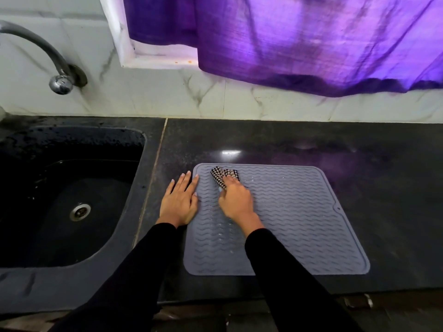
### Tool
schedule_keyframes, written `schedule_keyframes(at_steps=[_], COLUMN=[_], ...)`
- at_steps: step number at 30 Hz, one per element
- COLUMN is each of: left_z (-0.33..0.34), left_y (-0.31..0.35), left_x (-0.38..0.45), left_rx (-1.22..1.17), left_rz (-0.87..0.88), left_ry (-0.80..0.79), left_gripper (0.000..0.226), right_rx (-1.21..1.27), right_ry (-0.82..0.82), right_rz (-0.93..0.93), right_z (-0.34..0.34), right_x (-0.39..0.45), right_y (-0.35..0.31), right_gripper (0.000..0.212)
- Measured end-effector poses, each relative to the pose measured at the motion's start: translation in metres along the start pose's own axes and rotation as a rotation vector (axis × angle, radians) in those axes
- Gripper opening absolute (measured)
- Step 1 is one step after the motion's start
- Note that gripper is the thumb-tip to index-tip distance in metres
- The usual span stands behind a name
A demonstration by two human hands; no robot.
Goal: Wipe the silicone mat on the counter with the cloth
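Black sleeves (287,283) nearest the lens, both hands out over a grey mat on a dark counter.

Right hand (236,200) curled round a bunched black-and-white checked cloth (224,176), pressed down on the silicone mat (299,216) near its far left corner. Left hand (179,202) flat and relaxed, fingers straight, lying along the mat's left edge, fingertips on the rim, palm mostly on the counter (383,168). Mat grey, ribbed with wavy lines, lying flat on the black stone right of the sink (72,188), small droplets glinting on its surface. Sink dark and wet, metal drain (80,211) at the bottom, curved tap (48,58) on the marbled wall above. Purple curtain (311,44) hanging over the window ledge behind the counter.
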State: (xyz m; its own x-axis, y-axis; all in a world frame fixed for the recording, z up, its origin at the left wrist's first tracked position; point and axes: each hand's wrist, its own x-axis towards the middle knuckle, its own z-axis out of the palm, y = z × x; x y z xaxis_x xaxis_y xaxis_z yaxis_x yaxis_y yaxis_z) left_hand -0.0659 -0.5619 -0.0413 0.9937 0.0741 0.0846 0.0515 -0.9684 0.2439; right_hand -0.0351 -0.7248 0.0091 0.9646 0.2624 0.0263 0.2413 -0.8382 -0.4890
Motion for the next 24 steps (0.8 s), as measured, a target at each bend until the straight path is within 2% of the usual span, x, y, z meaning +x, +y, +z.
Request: schedule_keyframes(at_steps=[2, 4, 5, 6, 7, 9, 10, 13, 15, 17, 21, 23, 24], left_z=[-0.001, -0.002, -0.002, -0.002, -0.002, -0.002, -0.002, -0.003, -0.002, 0.0, -0.001, -0.002, -0.002], left_y=[0.0, 0.001, 0.001, 0.001, 0.0, 0.0, 0.0, 0.0, -0.001, -0.001, -0.001, -0.001, -0.001], left_x=[0.0, -0.001, -0.001, -0.001, 0.0, 0.0, 0.0, 0.0, 0.001, 0.001, 0.001, 0.001, 0.001], left_rx=[-0.001, 0.004, 0.009, 0.014, 0.017, 0.023, 0.024, 0.01, -0.002, -0.008, -0.003, 0.002, 0.002], left_rz=[-0.001, -0.003, -0.005, -0.006, -0.008, -0.008, -0.005, -0.004, -0.002, 0.0, -0.002, -0.003, -0.002], left_ry=[0.003, 0.003, 0.004, 0.005, 0.005, -0.001, -0.006, 0.003, 0.012, 0.022, 0.012, 0.01, 0.01], left_gripper=[0.08, 0.081, 0.081, 0.081, 0.081, 0.08, 0.08, 0.078, 0.077, 0.076, 0.077, 0.077, 0.077], right_rx=[0.355, 0.863, 1.067, 1.137, 1.037, 0.636, 0.49, 0.07, -0.192, -0.233, -0.153, -0.034, 0.094], right_ry=[-0.024, -0.082, -0.048, 0.048, 0.152, 0.292, 0.27, 0.005, -0.04, 0.01, 0.02, 0.012, 0.028], right_rz=[0.175, 0.444, 0.556, 0.615, 0.587, 0.397, 0.324, 0.175, 0.08, 0.056, 0.025, 0.023, 0.092], right_z=[-0.013, -0.035, -0.045, -0.052, -0.058, -0.061, -0.056, -0.02, 0.001, 0.005, -0.007, -0.018, -0.023], right_x=[0.011, 0.026, 0.033, 0.038, 0.042, 0.04, 0.038, 0.024, 0.015, 0.014, 0.015, 0.014, 0.016], right_y=[0.011, 0.022, 0.027, 0.031, 0.034, 0.033, 0.031, 0.025, 0.025, 0.025, 0.031, 0.031, 0.033], right_gripper=[0.037, 0.028, 0.024, 0.022, 0.024, 0.032, 0.036, 0.045, 0.06, 0.064, 0.056, 0.049, 0.045])
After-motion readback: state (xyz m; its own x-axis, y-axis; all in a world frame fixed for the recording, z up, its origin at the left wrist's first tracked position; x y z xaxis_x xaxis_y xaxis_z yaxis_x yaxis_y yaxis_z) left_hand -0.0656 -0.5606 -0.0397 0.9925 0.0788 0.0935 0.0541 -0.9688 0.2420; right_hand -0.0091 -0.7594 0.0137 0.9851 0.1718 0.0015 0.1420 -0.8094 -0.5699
